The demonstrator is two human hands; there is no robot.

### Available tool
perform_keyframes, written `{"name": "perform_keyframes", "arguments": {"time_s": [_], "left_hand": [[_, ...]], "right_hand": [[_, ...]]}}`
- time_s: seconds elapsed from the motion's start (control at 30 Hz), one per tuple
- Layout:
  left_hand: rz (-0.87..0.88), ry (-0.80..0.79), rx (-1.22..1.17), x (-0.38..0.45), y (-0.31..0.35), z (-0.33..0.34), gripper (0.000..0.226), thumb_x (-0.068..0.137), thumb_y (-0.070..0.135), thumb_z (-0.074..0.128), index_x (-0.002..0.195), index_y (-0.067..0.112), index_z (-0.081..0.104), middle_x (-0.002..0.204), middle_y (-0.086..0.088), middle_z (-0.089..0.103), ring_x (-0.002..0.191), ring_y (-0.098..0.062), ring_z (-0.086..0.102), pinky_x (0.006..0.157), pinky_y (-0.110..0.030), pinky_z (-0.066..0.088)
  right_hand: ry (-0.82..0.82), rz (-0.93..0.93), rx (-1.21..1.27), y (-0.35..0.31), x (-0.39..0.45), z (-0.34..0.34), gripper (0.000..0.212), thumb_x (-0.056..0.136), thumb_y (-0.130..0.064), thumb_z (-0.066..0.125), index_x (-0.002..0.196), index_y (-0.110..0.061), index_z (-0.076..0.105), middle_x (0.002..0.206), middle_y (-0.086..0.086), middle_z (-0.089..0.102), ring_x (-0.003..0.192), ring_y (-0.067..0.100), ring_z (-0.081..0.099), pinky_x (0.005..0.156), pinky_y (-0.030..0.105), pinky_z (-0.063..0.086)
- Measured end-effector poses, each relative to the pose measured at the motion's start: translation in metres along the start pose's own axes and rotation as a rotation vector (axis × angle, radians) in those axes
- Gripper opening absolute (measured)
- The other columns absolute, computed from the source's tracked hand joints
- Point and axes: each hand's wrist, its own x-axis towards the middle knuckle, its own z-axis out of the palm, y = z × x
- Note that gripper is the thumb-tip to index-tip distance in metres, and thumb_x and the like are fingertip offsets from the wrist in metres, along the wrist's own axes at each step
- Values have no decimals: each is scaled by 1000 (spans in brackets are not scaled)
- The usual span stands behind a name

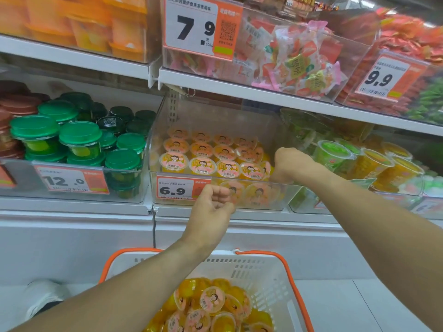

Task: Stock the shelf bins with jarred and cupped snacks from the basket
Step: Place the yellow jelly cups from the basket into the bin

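Only the head cam here, so everything's placed off the clear bin (285,188) in the middle of the lower shelf, the one with the 6.9 tag (178,188) on its front. That bin's packed with rows of orange cups (203,165) with pink cartoon lids, a few more showing through the front wall. The left hand (212,207) is right in front of the bin, just right of the tag, fingers curled into a loose fist; I can't make out anything in it, and it's a bit blurry. The right hand (287,164) reaches over the bin's right front corner, wrist bent down and fingers tucked inside among the cups, so I honestly can't tell if it's got hold of one or not. Straight below the bin sits the white basket (251,267) with orange handles, and there's a heap of the same cups (212,299) in the bottom of it. Left of the bin is another bin full of green-lidded jars (80,134) with a 12.0 tag (64,180). Right of it, a bin with green and yellow cups (366,161). Above the bin, on the next shelf up, a 7.9 tag (191,27) fronts a bin of wrapped candies (299,61), with a 9.9 tag (381,79) further right.
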Motion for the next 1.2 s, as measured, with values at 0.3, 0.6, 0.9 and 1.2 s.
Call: {"name": "perform_keyframes", "arguments": {"time_s": [0.3, 0.6, 0.9, 1.2], "left_hand": [[12, -5, 81, -5, -10, 3, 20, 92, 0, 59, 102, 18, 58, 100, -5, 62, 84, -15, 56, 76, -22, 48], [-139, -356, 505, -12, -27, -32, 19, 101, 22, 47, 93, 13, 62, 85, -3, 71, 59, -15, 64, 52, -21, 42], [-447, -422, 1331, -44, -162, -98, 35, 96, 24, 50, 131, 20, 52, 137, -3, 54, 119, -27, 55, 98, -34, 46], [-444, 40, 1266, -49, -245, -132, 62, 95, 32, 50, 151, 22, 27, 152, -10, 35, 141, -31, 34, 116, -46, 32]], "right_hand": [[122, 72, 64, 2, -14, -10, 8, 83, -11, 58, 77, -4, 59, 77, 10, 61, 70, 30, 60, 65, 32, 49], [672, -142, 1119, -29, -103, 125, 19, 92, -14, 62, 79, -26, 56, 52, 4, 48, 50, 13, 47, 52, 27, 41], [-633, -188, 704, -59, -169, 321, 62, 91, -25, 61, 146, -19, 33, 129, 6, 58, 120, 25, 57, 87, 31, 46], [-233, -192, 767, -104, -133, 325, 49, 91, -21, 62, 137, -22, 44, 132, 0, 49, 115, 19, 56, 93, 32, 50]]}}
